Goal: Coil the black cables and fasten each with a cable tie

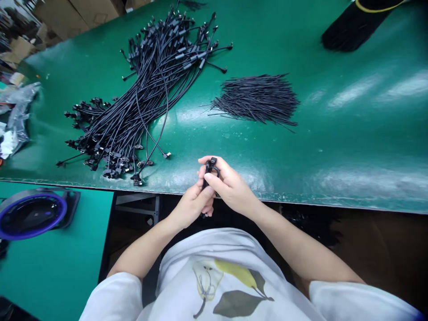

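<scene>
Both my hands meet at the near edge of the green table (301,147). My left hand (194,203) and my right hand (227,185) are closed together around a coiled black cable (211,167), whose looped end and connector stick up between the fingers. A large pile of black cables (140,98) with connectors lies fanned out to the far left of my hands. A smaller heap of thin black ties (257,99) lies beyond my hands, slightly to the right.
A black bundle with a yellow band (357,22) lies at the far right corner. Clear plastic bags (16,116) sit at the left edge. A round device with a purple ring (31,214) stands on a lower teal surface at my left. Cardboard boxes (76,13) stand behind.
</scene>
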Demonstrator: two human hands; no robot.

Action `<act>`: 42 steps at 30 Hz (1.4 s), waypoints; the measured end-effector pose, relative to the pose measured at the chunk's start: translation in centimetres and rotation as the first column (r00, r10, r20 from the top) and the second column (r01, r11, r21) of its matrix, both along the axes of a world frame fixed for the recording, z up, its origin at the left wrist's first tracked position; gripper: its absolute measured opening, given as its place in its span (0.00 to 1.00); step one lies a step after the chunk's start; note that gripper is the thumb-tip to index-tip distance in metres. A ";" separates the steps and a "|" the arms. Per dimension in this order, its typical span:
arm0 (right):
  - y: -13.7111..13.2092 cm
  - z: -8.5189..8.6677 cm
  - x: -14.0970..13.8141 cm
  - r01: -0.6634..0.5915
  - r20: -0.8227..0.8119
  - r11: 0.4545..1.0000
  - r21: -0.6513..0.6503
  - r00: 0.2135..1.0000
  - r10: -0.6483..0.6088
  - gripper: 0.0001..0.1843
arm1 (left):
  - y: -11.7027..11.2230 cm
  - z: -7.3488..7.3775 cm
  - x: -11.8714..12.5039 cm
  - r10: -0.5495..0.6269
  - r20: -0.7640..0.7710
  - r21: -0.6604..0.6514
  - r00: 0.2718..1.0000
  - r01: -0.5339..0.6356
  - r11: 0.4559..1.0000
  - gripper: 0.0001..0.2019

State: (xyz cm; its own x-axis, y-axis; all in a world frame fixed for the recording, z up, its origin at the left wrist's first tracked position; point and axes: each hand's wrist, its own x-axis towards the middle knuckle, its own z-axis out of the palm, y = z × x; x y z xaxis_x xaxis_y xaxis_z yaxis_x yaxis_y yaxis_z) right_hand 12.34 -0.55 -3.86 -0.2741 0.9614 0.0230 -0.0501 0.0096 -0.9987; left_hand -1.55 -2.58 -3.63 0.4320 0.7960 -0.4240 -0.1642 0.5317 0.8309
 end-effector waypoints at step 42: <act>0.3 2.8 6.2 -0.709 0.787 0.415 0.570 0.617 -0.026 0.12 | 0.0 1.4 -2.2 -0.377 0.175 -0.301 0.909 0.414 0.859 0.22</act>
